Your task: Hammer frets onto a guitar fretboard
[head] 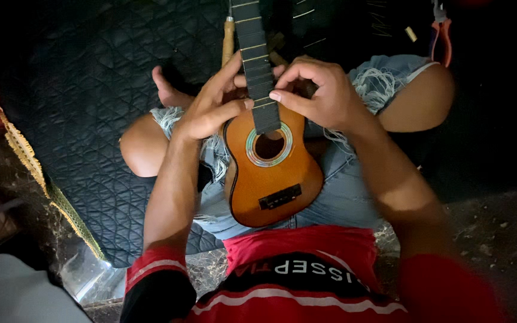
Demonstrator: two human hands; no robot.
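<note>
A person sits cross-legged on a dark quilted mat that lies on the floor, and a small orange-brown guitar rests on the lap, between the knees, with its body toward the person's chest and its neck pointing away, to the far edge of the mat. The guitar has a round sound hole with a light ring around it and a dark bridge lower on the body. I see no strings clearly on it.

Both hands are at the place where the dark neck meets the body. The left hand is beside the left side of the neck, its fingers bent, and the thumb and forefinger touch the edge of the fingerboard. The right hand is on the other side, with fingers curled together; its forefinger presses on the fingerboard edge just above the sound hole. Whether the fingers pinch something small there, I cannot tell.

Behind the neck, a tool with a wooden handle lies on the mat. Near the far right corner are pliers with orange-red grips. The person wears frayed denim shorts and a red shirt
</note>
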